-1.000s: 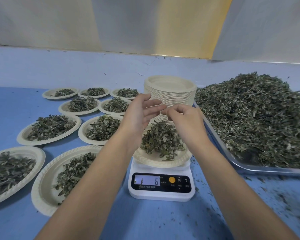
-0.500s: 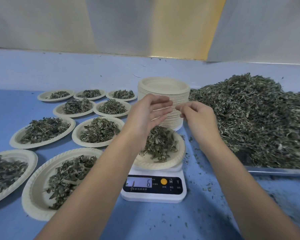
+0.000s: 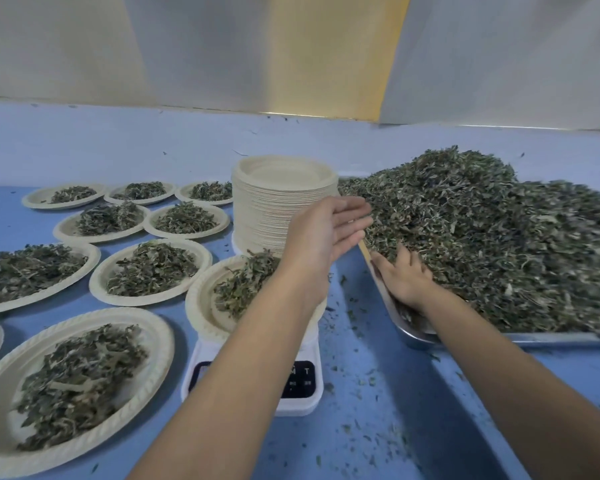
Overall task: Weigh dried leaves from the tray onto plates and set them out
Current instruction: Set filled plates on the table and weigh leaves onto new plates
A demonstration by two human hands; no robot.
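Filled plates (image 3: 153, 268) line the blue table at your left. The plate (image 3: 201, 303) on the scale (image 3: 305, 379) holds a modest heap, its readout hidden under your forearm. Your left hand (image 3: 322, 233) hovers above it, flat and slack, holding nothing. Your right hand (image 3: 402, 275), over that plate half a second ago, now lies splayed in the dried leaves (image 3: 499, 237) at the tray's (image 3: 409, 334) near corner, nothing visibly pinched. The portion likely needs topping up.

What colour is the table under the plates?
The table is blue, clearest in the head view.
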